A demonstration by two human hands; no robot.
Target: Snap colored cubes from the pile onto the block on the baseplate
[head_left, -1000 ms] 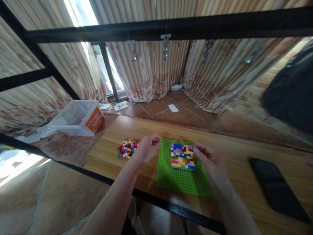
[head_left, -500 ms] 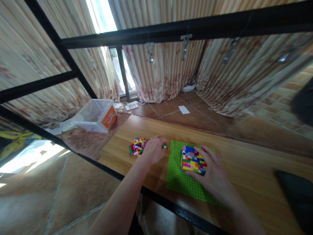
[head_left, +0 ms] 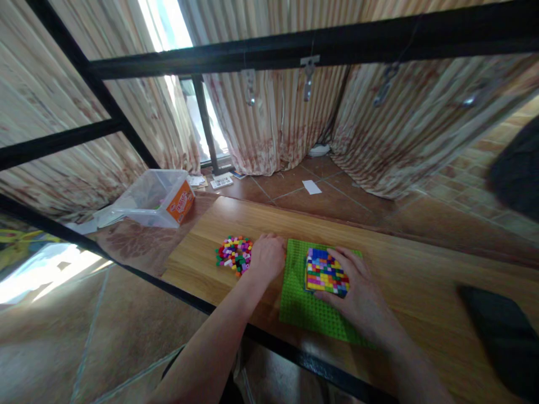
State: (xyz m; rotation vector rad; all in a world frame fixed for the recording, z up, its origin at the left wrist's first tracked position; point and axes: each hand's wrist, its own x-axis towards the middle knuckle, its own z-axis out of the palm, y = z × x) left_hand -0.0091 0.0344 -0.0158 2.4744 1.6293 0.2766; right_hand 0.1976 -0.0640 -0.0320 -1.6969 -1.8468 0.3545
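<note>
Plastic block (head_left: 323,274) within curved right hand (head_left: 361,289)

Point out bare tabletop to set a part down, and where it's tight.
Bare tabletop: between green baseplate and dark flat device, beyond the right forearm; left of the loose bricks; narrow far strip behind the baseplate. Crowded: between loose bricks and baseplate, where the left hand is, and around the brick block, held by the right hand.

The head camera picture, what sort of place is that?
Probably a room in a home, though I can't be sure: long patterned curtains hang above a tiled floor, and loose toy bricks lie on a wooden table.
</note>
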